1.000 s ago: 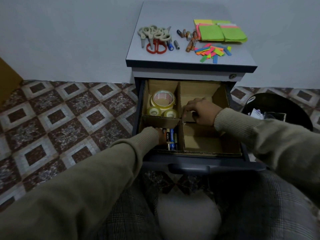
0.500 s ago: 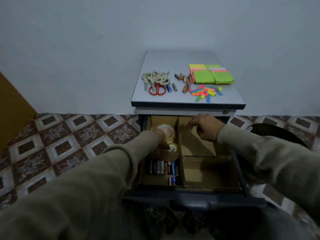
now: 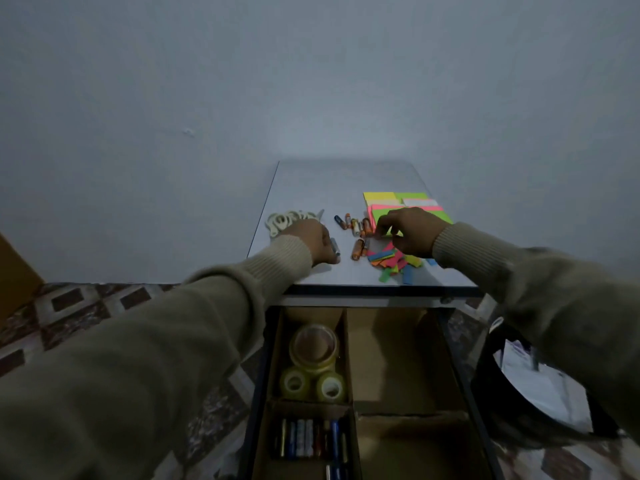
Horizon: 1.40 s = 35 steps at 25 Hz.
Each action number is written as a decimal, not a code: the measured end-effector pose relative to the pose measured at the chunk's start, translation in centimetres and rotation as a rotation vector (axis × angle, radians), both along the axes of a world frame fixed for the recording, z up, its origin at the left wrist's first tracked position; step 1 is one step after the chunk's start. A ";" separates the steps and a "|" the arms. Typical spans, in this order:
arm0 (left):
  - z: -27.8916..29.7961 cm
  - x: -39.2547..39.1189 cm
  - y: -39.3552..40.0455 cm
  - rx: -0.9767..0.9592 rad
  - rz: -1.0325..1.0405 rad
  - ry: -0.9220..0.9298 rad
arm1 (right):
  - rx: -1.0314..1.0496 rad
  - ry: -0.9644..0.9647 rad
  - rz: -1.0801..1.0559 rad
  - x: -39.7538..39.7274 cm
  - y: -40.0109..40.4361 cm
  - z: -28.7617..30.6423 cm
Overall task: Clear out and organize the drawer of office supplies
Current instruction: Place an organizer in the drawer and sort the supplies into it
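Observation:
The open drawer (image 3: 391, 358) has cardboard dividers. Its back-left section holds three tape rolls (image 3: 313, 344) and its front-left section a row of batteries (image 3: 311, 441); the right sections look bare. On the cabinet top (image 3: 346, 181) lie beige scissors (image 3: 284, 221), loose batteries (image 3: 353, 225), stacked sticky notes (image 3: 398, 199) and coloured paper strips (image 3: 394, 263). My left hand (image 3: 315, 242) rests on the top by the scissors, with a grey battery (image 3: 335, 249) at its thumb and its fingers hidden. My right hand (image 3: 408, 233) has curled fingertips at the batteries beside the notes.
A black bin (image 3: 540, 386) with papers inside stands right of the drawer. Patterned floor tiles (image 3: 69, 306) spread to the left, with a brown board (image 3: 14, 271) at the far left. A plain wall rises behind the cabinet.
Both hands left the drawer and rose to the cabinet top. The view tilted upward, so the drawer now sits low in the frame.

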State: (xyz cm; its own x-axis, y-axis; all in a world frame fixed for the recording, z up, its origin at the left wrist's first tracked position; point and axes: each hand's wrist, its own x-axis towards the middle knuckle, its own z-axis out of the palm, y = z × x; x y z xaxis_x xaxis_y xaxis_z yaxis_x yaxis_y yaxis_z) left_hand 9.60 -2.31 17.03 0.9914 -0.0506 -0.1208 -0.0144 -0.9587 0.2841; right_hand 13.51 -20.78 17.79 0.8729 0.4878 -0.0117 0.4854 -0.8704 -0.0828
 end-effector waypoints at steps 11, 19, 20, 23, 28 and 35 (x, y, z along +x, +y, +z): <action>-1.3 11.0 -0.6 0.259 -0.138 -0.016 | -0.361 -0.007 -0.016 10.1 2.2 -2.1; -1.6 13.9 -0.5 0.307 -0.238 0.023 | -0.398 0.013 0.055 12.5 2.7 -3.0; -1.5 14.1 -0.2 0.300 -0.230 0.010 | -0.389 0.018 0.055 12.6 2.7 -3.0; -1.2 14.3 0.8 0.292 -0.225 0.002 | -0.373 0.024 0.040 12.7 2.8 -3.4; -1.1 13.5 1.2 0.286 -0.253 0.018 | -0.374 0.002 0.023 12.4 3.1 -3.7; -1.6 11.5 0.2 0.580 -0.357 0.103 | -0.270 -0.076 0.054 11.1 2.8 -2.2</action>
